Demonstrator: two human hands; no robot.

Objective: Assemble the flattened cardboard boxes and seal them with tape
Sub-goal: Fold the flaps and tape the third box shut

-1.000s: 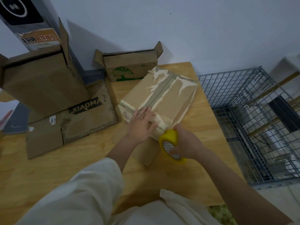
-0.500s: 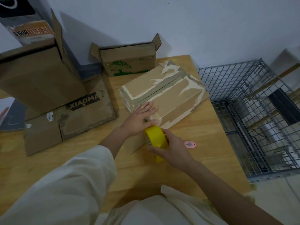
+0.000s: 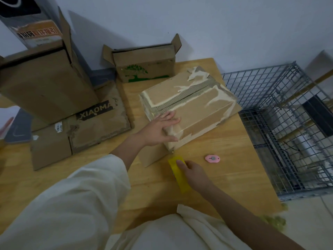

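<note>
Head view, left hand [image 3: 158, 129] with fingers spread, pressing the near end of the cardboard box [image 3: 189, 109] on the wooden table [image 3: 234, 170], right hand [image 3: 193, 173] gripping the yellow tape roll [image 3: 177, 173] just below the box, fingers curled round it, pink cutter [image 3: 212, 158] beside it.

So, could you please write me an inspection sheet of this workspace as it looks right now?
Surface: wooden table, against a pale wall.
Job's things: worn cardboard box lying on the table, an unfolded flap at its near end; yellow tape roll just in front of it.
Clutter: pink cutter beside the tape; open tree-print box; tall open box on a flattened XIAOMA carton.
Grips: left hand lies flat on the box's near end; right hand holds the tape roll.
Cables: nothing seen.
Surroundings: wire cage to the right of the table.
</note>
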